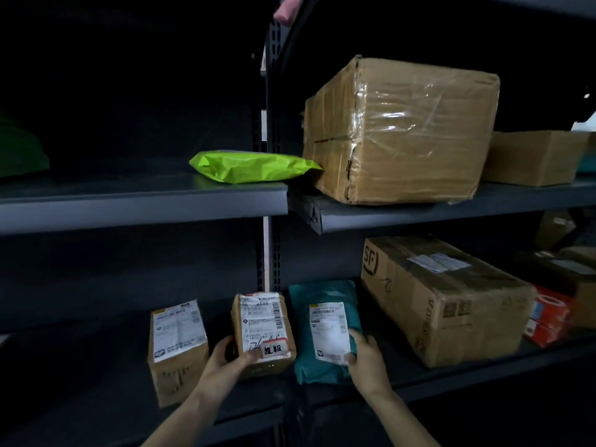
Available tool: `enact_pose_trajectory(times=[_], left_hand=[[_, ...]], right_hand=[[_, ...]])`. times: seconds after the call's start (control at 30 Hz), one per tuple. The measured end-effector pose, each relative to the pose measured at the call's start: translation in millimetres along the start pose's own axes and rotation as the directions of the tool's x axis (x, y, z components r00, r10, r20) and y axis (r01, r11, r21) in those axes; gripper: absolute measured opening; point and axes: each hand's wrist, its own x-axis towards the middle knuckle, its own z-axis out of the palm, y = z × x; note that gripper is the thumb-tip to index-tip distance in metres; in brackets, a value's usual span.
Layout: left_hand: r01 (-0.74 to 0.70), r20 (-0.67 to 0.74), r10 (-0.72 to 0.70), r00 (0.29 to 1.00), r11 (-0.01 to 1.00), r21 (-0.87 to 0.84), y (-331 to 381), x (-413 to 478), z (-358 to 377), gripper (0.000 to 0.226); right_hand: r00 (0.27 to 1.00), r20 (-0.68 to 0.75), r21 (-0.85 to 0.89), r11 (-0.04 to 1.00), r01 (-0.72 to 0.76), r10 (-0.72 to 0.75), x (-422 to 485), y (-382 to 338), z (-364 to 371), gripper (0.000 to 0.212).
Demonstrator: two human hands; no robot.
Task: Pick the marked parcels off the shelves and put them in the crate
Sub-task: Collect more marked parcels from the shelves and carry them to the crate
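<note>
Two parcels near the shelf lip (467, 379): left hand (229, 356) grips the box (263, 321), right hand (367, 359) the teal mailer (322, 298).

lime mailer (254, 166) | teal mailer (322, 330) | brown taped box (403, 130) | red carton (548, 317)

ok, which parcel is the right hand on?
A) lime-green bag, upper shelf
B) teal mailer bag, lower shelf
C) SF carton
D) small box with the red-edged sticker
B: the right hand grips the near end of the teal mailer bag on the lower shelf, thumb on its white label; the left hand holds the small box with the red-edged sticker.
</note>
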Motion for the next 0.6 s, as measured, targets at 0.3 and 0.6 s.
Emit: enact_pose_trajectory(times=[0.3,0.6], left_hand=[[0.063,0.031,-0.062,0.998,0.997,-0.039,4.6,-1.4,3.8,0.121],[0.216,0.154,-0.201,0.967,0.973,-0.084,78.9,-48.2,2.2,0.139]], right_hand=[[0.999,-0.031,-0.038,0.999,0.021,-0.022,-15.1,7.4,-2.2,0.05],[0.993,0.1,-0.216,0.976,-0.035,0.058,-70.6,-38.9,-69.0,0.057]])
